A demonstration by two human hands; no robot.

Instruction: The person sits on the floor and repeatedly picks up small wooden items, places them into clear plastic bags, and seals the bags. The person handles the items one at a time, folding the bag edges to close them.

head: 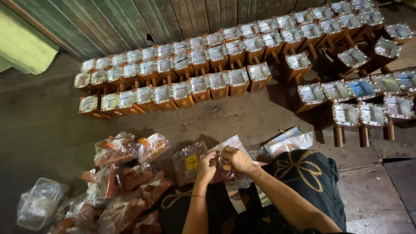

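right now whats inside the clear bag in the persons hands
Small reddish-brown pieces show through the clear bag held by the left hand and right hand. Their exact kind and number cannot be told, since fingers and creased plastic cover much of it.

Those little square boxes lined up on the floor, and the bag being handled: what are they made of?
The little square boxes look like reddish-brown wood with pale, perhaps painted or lined, insides; peg-like legs show on some. The bag at the left hand and right hand seems thin clear plastic: glossy, crinkled, its brown contents showing through. The floor looks like worn grey planks or slabs.
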